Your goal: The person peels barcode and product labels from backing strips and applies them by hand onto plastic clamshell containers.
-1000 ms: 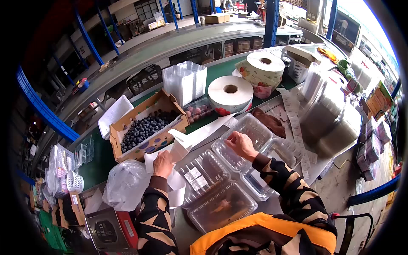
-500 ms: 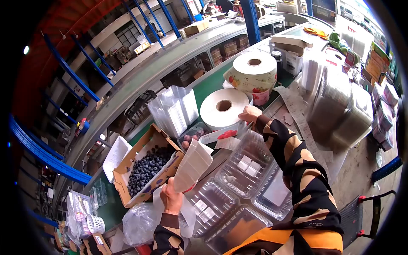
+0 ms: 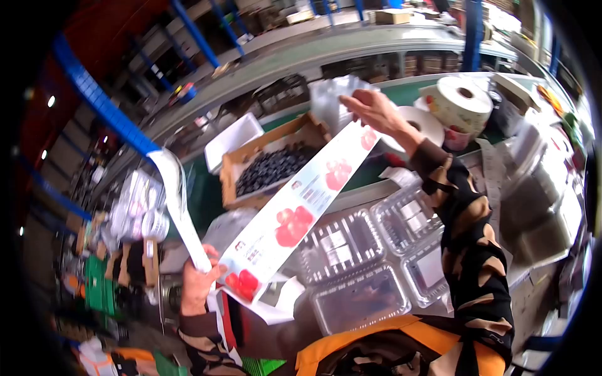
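A long strip of printed labels (image 3: 293, 227) with red fruit pictures stretches diagonally across the middle. My left hand (image 3: 199, 282) grips its lower end, and a white curled length of the strip (image 3: 177, 203) rises above that hand. At the upper end my right hand (image 3: 380, 118) has bent fingers; the strip meets its underside, where the exact grip is hidden. Below the strip lie clear plastic clamshell boxes (image 3: 360, 299), some with white labels inside. Behind it stands a cardboard box (image 3: 233, 164) of dark grapes (image 3: 271, 170).
Two label rolls (image 3: 465, 94) stand on the green conveyor (image 3: 406, 91) at the back right, near a stack of clear trays (image 3: 335, 94). More stacked clear containers (image 3: 542, 188) are at the right. A white foam lid (image 3: 233, 141) leans by the grape box.
My right hand has moved up and away from the label roll, and the strip now extends between both hands. My left hand has moved left and down. The view has turned.
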`<state>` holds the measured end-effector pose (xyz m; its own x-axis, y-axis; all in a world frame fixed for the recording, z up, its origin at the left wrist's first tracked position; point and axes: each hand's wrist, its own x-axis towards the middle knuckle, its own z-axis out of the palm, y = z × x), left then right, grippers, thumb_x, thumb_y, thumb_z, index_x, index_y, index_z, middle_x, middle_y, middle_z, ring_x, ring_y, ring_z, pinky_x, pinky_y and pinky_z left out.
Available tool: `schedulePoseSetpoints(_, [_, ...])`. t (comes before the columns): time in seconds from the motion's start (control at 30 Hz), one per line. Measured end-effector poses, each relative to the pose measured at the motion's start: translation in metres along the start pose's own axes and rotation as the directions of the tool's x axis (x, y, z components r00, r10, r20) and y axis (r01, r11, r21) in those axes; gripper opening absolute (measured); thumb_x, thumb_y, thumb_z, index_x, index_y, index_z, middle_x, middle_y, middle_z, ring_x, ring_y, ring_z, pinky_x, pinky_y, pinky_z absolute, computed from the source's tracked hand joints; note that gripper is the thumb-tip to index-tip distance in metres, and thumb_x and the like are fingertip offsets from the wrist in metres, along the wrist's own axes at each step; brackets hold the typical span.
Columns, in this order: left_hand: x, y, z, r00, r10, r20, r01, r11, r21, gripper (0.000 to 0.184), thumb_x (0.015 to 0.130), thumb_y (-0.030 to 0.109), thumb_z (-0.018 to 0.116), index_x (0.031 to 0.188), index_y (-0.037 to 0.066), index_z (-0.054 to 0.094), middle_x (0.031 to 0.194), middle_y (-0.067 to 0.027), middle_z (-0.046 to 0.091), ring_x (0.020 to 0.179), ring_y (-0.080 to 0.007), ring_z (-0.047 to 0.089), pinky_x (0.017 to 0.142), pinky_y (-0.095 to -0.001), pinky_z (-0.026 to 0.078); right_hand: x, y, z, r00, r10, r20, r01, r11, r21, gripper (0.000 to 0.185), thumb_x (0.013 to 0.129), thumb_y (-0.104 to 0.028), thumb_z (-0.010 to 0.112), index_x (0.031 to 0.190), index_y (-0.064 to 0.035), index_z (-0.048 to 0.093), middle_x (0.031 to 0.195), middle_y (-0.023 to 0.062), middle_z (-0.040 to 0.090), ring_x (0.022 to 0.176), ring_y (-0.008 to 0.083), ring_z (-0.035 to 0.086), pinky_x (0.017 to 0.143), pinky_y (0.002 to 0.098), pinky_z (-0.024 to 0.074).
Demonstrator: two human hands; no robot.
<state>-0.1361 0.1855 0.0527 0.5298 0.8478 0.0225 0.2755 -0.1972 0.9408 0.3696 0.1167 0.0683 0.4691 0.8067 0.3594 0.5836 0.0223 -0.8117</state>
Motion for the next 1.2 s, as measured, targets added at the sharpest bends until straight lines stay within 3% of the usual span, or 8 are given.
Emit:
schedulePoseSetpoints(0.23, [-0.086,-0.04,-0.037,0.985,-0.172,0.021,0.173,0.97,-0.172,0.034,0.076,0.006,0.082,0.097,0.007,0.055,0.084,-0.0004,0.063,0.081,-0.0103,0.062,0.071,-0.0242,0.047,-0.179,-0.106,0.16,0.897,-0.221,0.383,0.149,0.967,0.208,0.025,0.09,-0.024,0.069,0.084,-0.001,0.06,0.065,0.0077,0.062,0.056,0.0153,0.058,0.054,0.0295,0.0464])
schedulePoseSetpoints(0.37, [-0.101,-0.076,-0.036,0.981,-0.166,0.1,0.184,0.962,-0.202,0.03,0.079,0.003,0.079,0.099,0.005,0.057,0.086,-0.0007,0.062,0.085,-0.0112,0.064,0.073,-0.0261,0.051,-0.244,-0.13,0.203,0.828,-0.287,0.481,0.193,0.952,0.236,0.025,0.085,-0.023,0.073,0.093,-0.0038,0.06,0.08,0.0107,0.066,0.065,0.0254,0.064,0.058,0.0347,0.0507])
schedulePoseSetpoints(0.57, [-0.114,-0.085,-0.014,0.949,-0.152,0.277,0.231,0.931,-0.281,0.021,0.084,0.007,0.075,0.094,0.006,0.056,0.088,-0.0004,0.06,0.084,-0.0096,0.06,0.074,-0.0266,0.051,-0.256,-0.142,0.242,0.593,-0.677,0.435,0.686,0.708,0.168,0.039,0.083,-0.04,0.073,0.098,-0.0051,0.067,0.082,0.0104,0.065,0.069,0.0294,0.061,0.073,0.0422,0.0484])
schedulePoseSetpoints(0.67, [-0.119,-0.087,-0.018,0.939,-0.096,0.329,0.214,0.913,-0.346,0.021,0.088,0.012,0.07,0.104,0.005,0.058,0.082,0.0009,0.058,0.081,-0.0089,0.059,0.073,-0.0243,0.049,-0.242,-0.14,0.246,0.408,-0.38,0.83,0.23,0.923,0.309,0.032,0.088,-0.031,0.069,0.083,0.0006,0.069,0.07,0.0173,0.065,0.064,0.0296,0.06,0.065,0.0394,0.0477])
schedulePoseSetpoints(0.87, [-0.154,-0.079,-0.043,0.937,-0.019,0.349,0.163,0.907,-0.389,0.048,0.093,0.025,0.063,0.131,-0.003,0.052,0.094,-0.0029,0.064,0.084,-0.0071,0.056,0.077,-0.0205,0.046,-0.187,-0.143,0.215,0.35,-0.434,0.83,-0.155,0.847,0.508,0.028,0.09,-0.026,0.069,0.083,0.0002,0.068,0.074,0.0028,0.059,0.076,0.0147,0.053,0.084,0.0338,0.0429])
schedulePoseSetpoints(1.03, [-0.139,-0.072,-0.065,0.991,0.132,0.001,-0.125,0.937,-0.327,0.029,0.1,0.013,0.047,0.123,-0.002,0.055,0.128,-0.016,0.06,0.103,-0.0146,0.06,0.088,-0.0282,0.048,-0.179,-0.146,0.227,0.33,-0.497,0.803,-0.105,0.826,0.554,0.029,0.094,-0.03,0.065,0.093,-0.0012,0.069,0.078,-0.0021,0.064,0.074,0.0064,0.051,0.07,0.0276,0.046])
schedulePoseSetpoints(1.13, [-0.133,-0.078,-0.104,0.825,0.159,-0.542,-0.301,0.936,-0.183,0.012,0.092,0.002,0.044,0.096,0.005,0.055,0.1,-0.0158,0.069,0.075,-0.0159,0.062,0.075,-0.0297,0.05,-0.173,-0.142,0.235,0.643,-0.397,0.655,0.17,0.908,0.384,0.025,0.094,-0.025,0.065,0.094,-0.0002,0.069,0.074,0.0097,0.066,0.068,0.0139,0.06,0.066,0.0311,0.0494])
schedulePoseSetpoints(1.2, [-0.142,-0.065,-0.114,0.791,0.095,-0.604,-0.086,0.995,0.044,0.011,0.091,0.0,0.042,0.091,0.006,0.051,0.094,-0.0102,0.068,0.064,-0.0091,0.053,0.061,-0.0243,0.048,-0.177,-0.152,0.228,0.711,-0.328,0.622,0.367,0.928,0.069,0.026,0.091,-0.026,0.064,0.092,-0.0013,0.072,0.075,0.0178,0.067,0.069,0.0279,0.066,0.066,0.0366,0.0511])
